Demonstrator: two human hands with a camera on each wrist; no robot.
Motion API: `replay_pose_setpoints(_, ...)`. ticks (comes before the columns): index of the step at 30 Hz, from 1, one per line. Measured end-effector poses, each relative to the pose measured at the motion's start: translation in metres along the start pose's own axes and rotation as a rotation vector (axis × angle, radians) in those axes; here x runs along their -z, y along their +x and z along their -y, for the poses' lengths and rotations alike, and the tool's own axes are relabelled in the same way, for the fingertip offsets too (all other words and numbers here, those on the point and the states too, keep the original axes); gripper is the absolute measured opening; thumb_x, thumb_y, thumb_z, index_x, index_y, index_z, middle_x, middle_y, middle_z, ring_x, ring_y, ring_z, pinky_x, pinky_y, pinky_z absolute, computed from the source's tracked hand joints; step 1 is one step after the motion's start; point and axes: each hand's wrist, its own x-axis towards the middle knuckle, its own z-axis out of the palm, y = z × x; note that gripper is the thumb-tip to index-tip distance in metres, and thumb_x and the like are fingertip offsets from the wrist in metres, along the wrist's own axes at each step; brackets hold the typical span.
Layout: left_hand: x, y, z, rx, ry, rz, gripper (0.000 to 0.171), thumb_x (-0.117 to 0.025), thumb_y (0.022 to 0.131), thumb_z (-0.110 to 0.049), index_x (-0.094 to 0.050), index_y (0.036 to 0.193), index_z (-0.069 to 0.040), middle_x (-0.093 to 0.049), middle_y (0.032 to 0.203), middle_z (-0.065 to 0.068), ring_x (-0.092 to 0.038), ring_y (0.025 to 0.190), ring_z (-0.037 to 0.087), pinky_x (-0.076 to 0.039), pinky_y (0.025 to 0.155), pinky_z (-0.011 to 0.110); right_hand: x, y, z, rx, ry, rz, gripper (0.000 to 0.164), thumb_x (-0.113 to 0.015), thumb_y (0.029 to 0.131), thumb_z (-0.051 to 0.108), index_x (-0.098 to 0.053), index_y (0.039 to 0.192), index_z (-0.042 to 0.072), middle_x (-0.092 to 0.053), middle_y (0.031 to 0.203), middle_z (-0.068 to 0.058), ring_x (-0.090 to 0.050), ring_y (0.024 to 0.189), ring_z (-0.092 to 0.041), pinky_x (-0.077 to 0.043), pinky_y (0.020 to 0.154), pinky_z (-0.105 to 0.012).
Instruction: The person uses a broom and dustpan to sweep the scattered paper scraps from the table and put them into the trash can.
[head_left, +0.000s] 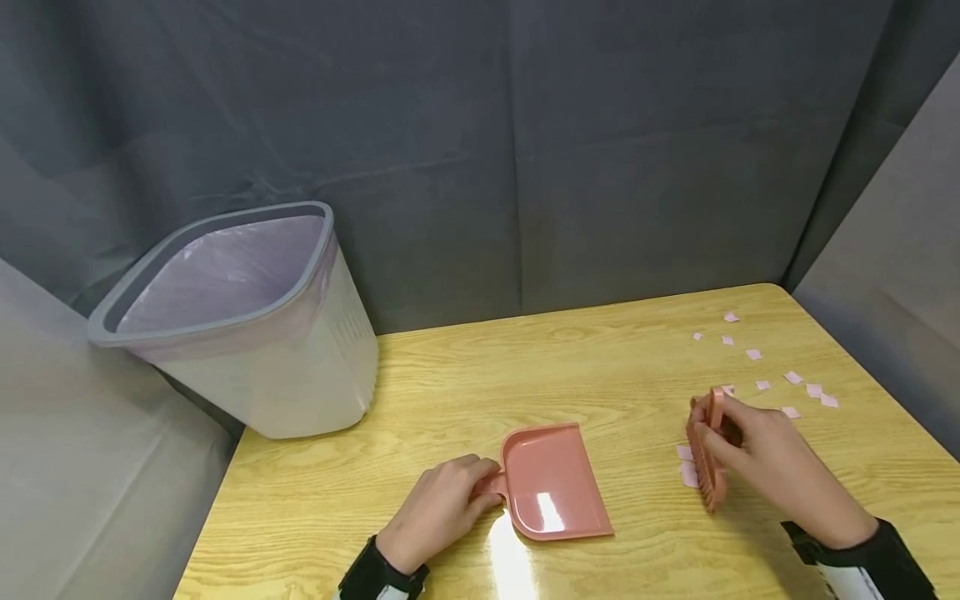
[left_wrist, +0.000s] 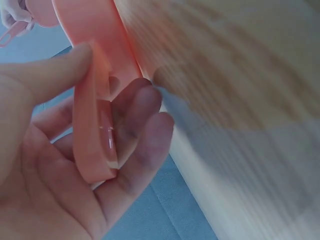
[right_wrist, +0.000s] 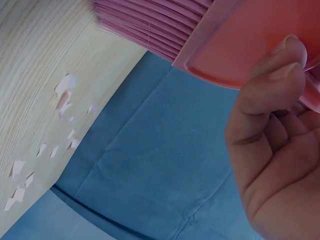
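My left hand (head_left: 448, 502) grips the short handle of a pink dustpan (head_left: 551, 479), which lies on the table with its wide edge facing right. In the left wrist view, the thumb and fingers wrap round the dustpan handle (left_wrist: 90, 130). At the right, my right hand (head_left: 765, 454) holds a pink hand brush (head_left: 705, 454) by its handle, bristles toward the left. Small pink paper scraps (head_left: 688, 474) lie at the left side of the bristles. The right wrist view shows the brush bristles (right_wrist: 150, 22) and curled fingers (right_wrist: 270, 92) at the brush body.
Several more paper scraps (head_left: 793, 377) are scattered over the table's back right. A bin (head_left: 300, 375) with a grey rim and a plastic liner stands at the back left. Grey cloth (head_left: 600, 167) hangs behind the wooden table (head_left: 450, 383).
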Motion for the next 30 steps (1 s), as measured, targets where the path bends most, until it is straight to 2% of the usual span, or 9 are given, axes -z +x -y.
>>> replay_pose_setpoints(4,0.001,0.001,0.000,-0.003,-0.002,0.004,0.020,-0.069,0.088,-0.033,-0.067,0.104,-0.021,-0.054,0.079,-0.013,-0.047,0.065,0.002,-0.039,0.054,0.019,-0.003,0.002,0.005,0.011,0.022,0.010,0.029,-0.063,0.095,0.023,-0.062,0.118,0.007,-0.061,0.075,0.008,-0.051,0.064,-0.001,-0.041,0.057,-0.023)
replay_pose_setpoints(9,0.001,0.001,-0.001,-0.009,0.006,0.003,0.020,-0.069,0.089,-0.032,-0.068,0.105,-0.021,-0.055,0.080,-0.013,-0.047,0.065,0.001,-0.039,0.055,0.018,-0.008,0.003,0.012,0.022,0.043,0.036,0.024,-0.062,0.095,0.022,-0.062,0.114,0.007,-0.051,0.065,0.009,-0.044,0.056,-0.003,-0.036,0.052,-0.023)
replay_pose_setpoints(14,0.001,0.001,-0.001,-0.018,0.009,-0.005,0.019,-0.069,0.089,-0.032,-0.068,0.104,-0.020,-0.054,0.080,-0.013,-0.047,0.065,0.001,-0.039,0.055,0.018,-0.015,0.002,0.018,0.067,0.073,0.014,0.020,-0.063,0.094,0.019,-0.063,0.111,0.007,-0.048,0.063,0.011,-0.043,0.055,-0.003,-0.037,0.051,-0.023)
replay_pose_setpoints(17,0.000,0.001,0.000,-0.019,0.009,-0.008,0.020,-0.069,0.089,-0.032,-0.068,0.105,-0.020,-0.055,0.080,-0.013,-0.047,0.066,0.001,-0.039,0.055,0.018,-0.019,0.001,0.020,0.086,0.105,-0.008,0.009,-0.065,0.093,0.018,-0.062,0.099,0.012,-0.046,0.060,0.011,-0.042,0.054,-0.002,-0.037,0.049,-0.023)
replay_pose_setpoints(19,0.000,0.000,0.000,-0.017,0.006,-0.005,0.020,-0.069,0.089,-0.031,-0.068,0.105,-0.020,-0.055,0.081,-0.013,-0.047,0.066,0.001,-0.039,0.055,0.018,-0.019,0.000,0.020,0.087,0.110,-0.019,0.007,-0.065,0.093,0.019,-0.060,0.094,0.014,-0.044,0.060,0.011,-0.040,0.053,-0.002,-0.035,0.048,-0.023)
replay_pose_setpoints(22,0.000,0.000,0.000,-0.011,0.003,0.001,0.020,-0.069,0.089,-0.032,-0.068,0.105,-0.021,-0.055,0.081,-0.013,-0.047,0.066,0.001,-0.039,0.055,0.018,-0.015,-0.001,0.020,0.069,0.108,-0.036,0.008,-0.065,0.093,0.019,-0.060,0.097,0.014,-0.045,0.061,0.010,-0.039,0.053,-0.002,-0.034,0.047,-0.023)
replay_pose_setpoints(25,0.000,0.000,0.000,-0.005,0.004,0.004,0.020,-0.069,0.089,-0.032,-0.068,0.105,-0.021,-0.055,0.081,-0.013,-0.047,0.066,0.001,-0.039,0.055,0.018,-0.006,-0.003,0.017,0.054,0.085,-0.084,0.018,-0.064,0.093,0.018,-0.060,0.110,0.011,-0.048,0.062,0.008,-0.039,0.051,-0.003,-0.033,0.046,-0.023)
replay_pose_setpoints(27,0.000,0.000,0.000,-0.002,0.006,0.004,0.020,-0.069,0.089,-0.032,-0.068,0.104,-0.021,-0.054,0.080,-0.013,-0.047,0.066,0.002,-0.039,0.055,0.019,0.002,-0.004,0.015,0.043,0.061,-0.121,0.019,-0.065,0.093,0.018,-0.060,0.110,0.009,-0.046,0.060,0.007,-0.038,0.050,-0.004,-0.032,0.045,-0.023)
replay_pose_setpoints(30,0.000,0.000,0.000,0.001,0.007,0.006,0.019,-0.069,0.089,-0.033,-0.068,0.104,-0.021,-0.053,0.079,-0.013,-0.047,0.065,0.002,-0.039,0.055,0.019,0.011,-0.005,0.009,0.035,0.006,-0.159,0.014,-0.065,0.093,0.018,-0.059,0.101,0.009,-0.043,0.059,0.005,-0.035,0.049,-0.004,-0.029,0.044,-0.023)
